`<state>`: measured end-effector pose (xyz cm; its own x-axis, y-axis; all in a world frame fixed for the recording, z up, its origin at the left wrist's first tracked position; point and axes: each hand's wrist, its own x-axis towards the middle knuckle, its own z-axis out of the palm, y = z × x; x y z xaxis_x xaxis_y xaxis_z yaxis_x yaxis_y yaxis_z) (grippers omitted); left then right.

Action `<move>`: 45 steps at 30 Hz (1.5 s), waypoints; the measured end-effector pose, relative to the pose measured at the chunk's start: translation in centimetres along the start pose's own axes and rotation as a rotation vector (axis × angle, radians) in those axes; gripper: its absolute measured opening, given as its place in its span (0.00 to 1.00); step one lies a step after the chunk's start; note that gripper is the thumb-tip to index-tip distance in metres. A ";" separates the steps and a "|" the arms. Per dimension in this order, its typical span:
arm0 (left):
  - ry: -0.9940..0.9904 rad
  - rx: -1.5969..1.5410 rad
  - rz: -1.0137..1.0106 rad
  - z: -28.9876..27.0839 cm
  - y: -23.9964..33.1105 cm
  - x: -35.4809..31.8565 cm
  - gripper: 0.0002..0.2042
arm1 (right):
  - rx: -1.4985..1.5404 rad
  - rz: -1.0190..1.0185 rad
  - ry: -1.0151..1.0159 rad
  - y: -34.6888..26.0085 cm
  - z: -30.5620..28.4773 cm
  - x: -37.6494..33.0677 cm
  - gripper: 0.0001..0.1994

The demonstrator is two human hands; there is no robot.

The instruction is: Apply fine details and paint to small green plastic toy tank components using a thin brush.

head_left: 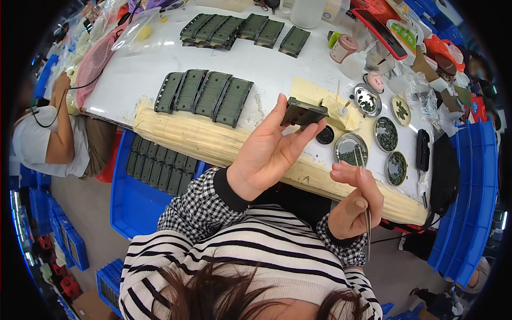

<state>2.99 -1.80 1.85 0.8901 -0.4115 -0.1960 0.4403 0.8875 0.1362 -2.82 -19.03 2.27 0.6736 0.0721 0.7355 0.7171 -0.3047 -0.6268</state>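
My left hand (265, 154) is raised over the table's front edge, pinching a small dark green plastic housing (303, 113) between thumb and fingers. In my right hand (358, 205) is a pair of metal tweezers (368, 229), held with its tips pointing away from me. Those tips overlap a round metal dish (348, 138) of small dark green pieces; whether they touch anything in it I cannot tell. A finger of this hand wears a tan cover. Just left of the dish lies a small round black lid or cup (325, 135), next to a yellowish block (341, 114) with thin sticks in it.
Several more small dishes (386, 133) of green pieces stand at the right. Rows of green housings (205, 96) lie on the white table (133, 66), with more in a blue bin (125, 208) below. A person (58, 128) sits at the left. Bottles (344, 48) stand at the back.
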 end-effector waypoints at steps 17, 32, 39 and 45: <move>-0.304 0.471 -0.373 -2.1 -0.2 -2.1 0.33 | 0.419 0.367 -0.195 0.2 -2.1 2.4 0.25; -0.209 0.954 -0.072 -1.0 -1.1 -1.7 0.22 | -0.918 0.367 -0.275 8.6 -11.1 5.5 0.05; -0.222 1.076 0.008 -1.6 -0.1 -1.7 0.24 | -0.935 0.449 -0.389 11.2 -11.1 5.5 0.07; -0.248 1.099 0.031 -1.8 0.0 -1.7 0.25 | -0.773 0.376 -0.184 10.2 -10.9 6.0 0.06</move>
<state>1.27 -0.76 0.38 0.8474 -0.5310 0.0045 0.1730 0.2840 0.9431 6.57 -32.10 3.11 0.9067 -0.0310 0.4207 0.1647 -0.8921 -0.4207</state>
